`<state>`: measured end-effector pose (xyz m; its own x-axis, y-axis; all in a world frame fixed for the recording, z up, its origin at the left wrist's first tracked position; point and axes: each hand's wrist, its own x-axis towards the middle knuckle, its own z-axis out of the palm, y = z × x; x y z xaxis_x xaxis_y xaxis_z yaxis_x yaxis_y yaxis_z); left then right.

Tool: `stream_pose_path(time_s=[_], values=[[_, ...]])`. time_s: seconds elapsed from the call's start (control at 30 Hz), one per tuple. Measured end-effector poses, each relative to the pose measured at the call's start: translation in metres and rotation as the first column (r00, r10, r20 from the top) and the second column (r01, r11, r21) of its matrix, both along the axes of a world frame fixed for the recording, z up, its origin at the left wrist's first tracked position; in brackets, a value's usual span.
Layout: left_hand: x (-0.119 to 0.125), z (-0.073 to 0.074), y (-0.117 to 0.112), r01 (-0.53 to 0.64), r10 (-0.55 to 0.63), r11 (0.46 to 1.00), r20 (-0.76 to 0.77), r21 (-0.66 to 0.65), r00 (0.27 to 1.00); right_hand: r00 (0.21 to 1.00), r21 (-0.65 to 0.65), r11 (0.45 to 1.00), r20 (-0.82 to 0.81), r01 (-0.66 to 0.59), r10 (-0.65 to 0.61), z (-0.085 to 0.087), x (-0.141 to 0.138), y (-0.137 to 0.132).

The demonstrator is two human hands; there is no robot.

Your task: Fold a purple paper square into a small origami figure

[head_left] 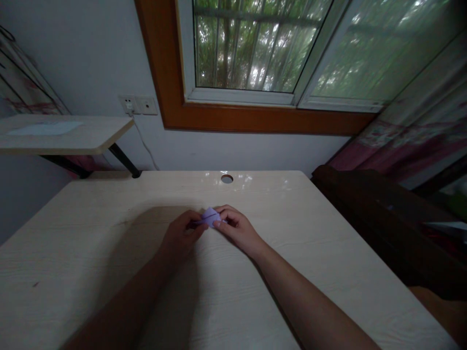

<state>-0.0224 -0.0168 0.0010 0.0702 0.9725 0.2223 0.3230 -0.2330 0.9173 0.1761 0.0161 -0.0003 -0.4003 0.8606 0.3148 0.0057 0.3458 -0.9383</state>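
folded purple paper (210, 217): near side of desk hole (226, 179), between the two grips | left hand (182, 232): pinching its left end | right hand (239, 228): pinching its right end

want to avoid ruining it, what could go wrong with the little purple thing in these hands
The left hand and right hand both hold the small purple piece, apparently folded paper, so uneven pulling might crease or tear it. The shadow on the tabletop around the left hand could make small edges harder to see.
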Motion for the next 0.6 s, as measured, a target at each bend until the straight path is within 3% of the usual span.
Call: stream_pose_path(time_s=[0.2, 0.6], values=[[-0.0030, -0.0089, 0.0013, 0.035, -0.028, 0.997, 0.113, -0.062, 0.993, 0.998, 0.007, 1.000, 0.056, 0.002, -0.002, 0.0017, -0.0013, -0.0008], [-0.0006, -0.0023, 0.0013, 0.042, -0.045, 0.997, -0.048, -0.063, 0.998, 0.999, 0.014, 1.000, 0.045, 0.010, -0.010, 0.0058, -0.0008, -0.0023]])
